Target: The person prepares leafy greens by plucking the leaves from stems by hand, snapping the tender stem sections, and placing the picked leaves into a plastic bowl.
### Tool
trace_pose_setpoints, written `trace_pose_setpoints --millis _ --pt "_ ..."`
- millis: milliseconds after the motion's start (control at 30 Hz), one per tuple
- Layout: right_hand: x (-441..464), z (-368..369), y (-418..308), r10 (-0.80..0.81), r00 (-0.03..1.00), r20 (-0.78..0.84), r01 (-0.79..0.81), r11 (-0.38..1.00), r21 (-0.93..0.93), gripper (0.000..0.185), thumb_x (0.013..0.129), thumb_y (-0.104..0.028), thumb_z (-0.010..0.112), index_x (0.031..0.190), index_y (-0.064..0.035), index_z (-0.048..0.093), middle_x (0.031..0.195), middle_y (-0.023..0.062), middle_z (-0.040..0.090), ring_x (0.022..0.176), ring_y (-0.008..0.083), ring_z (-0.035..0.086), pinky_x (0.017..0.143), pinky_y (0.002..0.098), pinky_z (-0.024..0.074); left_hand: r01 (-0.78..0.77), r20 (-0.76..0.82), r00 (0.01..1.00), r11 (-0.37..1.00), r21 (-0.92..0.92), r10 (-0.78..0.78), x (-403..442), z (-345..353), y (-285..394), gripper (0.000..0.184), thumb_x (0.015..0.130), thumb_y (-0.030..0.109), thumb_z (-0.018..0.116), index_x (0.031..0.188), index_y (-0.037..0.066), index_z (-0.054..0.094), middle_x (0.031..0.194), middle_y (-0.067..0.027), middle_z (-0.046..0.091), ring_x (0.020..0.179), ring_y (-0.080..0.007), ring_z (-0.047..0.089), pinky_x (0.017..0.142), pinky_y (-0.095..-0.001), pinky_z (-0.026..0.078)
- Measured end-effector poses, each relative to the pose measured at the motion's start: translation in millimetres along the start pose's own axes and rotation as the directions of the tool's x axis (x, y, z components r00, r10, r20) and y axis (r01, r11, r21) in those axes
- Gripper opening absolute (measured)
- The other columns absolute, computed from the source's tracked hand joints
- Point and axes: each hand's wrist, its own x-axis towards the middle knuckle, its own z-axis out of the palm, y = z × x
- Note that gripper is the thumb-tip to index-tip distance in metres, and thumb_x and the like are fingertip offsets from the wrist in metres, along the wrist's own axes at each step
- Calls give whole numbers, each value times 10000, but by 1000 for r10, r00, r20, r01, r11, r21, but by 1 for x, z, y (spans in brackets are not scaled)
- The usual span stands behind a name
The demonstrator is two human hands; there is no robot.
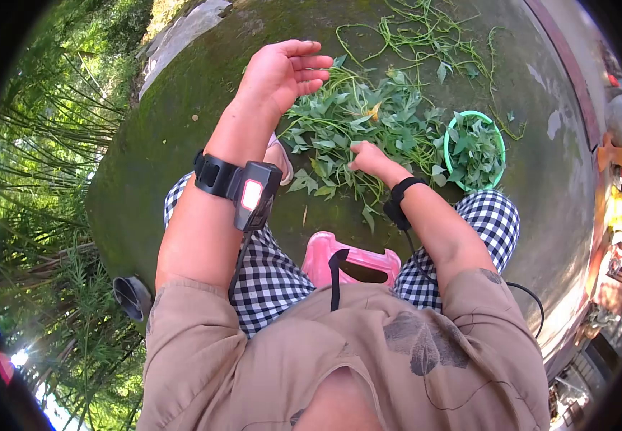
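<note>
My left hand (286, 73) is raised over the left edge of a heap of leafy green vines (375, 118) on the ground. Its fingers are stretched out, and nothing shows in them. Low over the near side of the same heap, my right hand (372, 159) has its fingers curled closed among leaves and stems. What they grip, if anything, is hidden. Just right of that hand stands a light green basket (502, 147) with picked leaves (474, 151) inside.
Long bare-looking vine stems (426, 32) lie beyond the heap. A pink plastic stool (316, 262) is between my legs. A dark pot-like container (133, 298) stands at the left by dense plants (45, 179). Assorted items line the right edge.
</note>
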Motion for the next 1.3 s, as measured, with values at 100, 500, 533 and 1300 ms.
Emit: trace_pose_setpoints --millis 100,500,533,1300 --pt "-41 -55 -43 -78 995 -54 90 959 270 570 734 -182 757 1245 9 592 1175 181 641 1102 323 607 967 384 457 77 -73 995 995 67 -72 4 -4 -14 260 923 206 522 1106 39 598 945 -135 678 806 -245 642 698 -348 533" --pt "-218 -106 -85 -585 779 -227 624 760 181 633 743 -52 693 1348 -71 509 1327 65 498 1013 192 565 772 297 514 475 130 877 875 -93 -462 22 37 -142 583 962 430 503 1338 -9 424 1187 -205 594 1026 -324 614 875 -472 495" --pt "-222 -101 -81 -615 760 -212 647 748 150 639 741 -59 695 1351 -80 506 1346 71 492 1024 190 568 757 296 514 462 158 880 885 -62 -448 14 46 -129 543 964 393 513 1315 -16 443 1158 -203 611 1003 -321 626 861 -464 500" --pt "-234 -230 11 373 792 -483 297 456 839 244 909 -261 632 864 -22 652 701 37 630 583 119 616 515 208 424 -618 656 714 661 425 246 -15 182 -113 425 770 -85 558 1181 21 587 711 31 535 584 -77 509 554 -218 408"
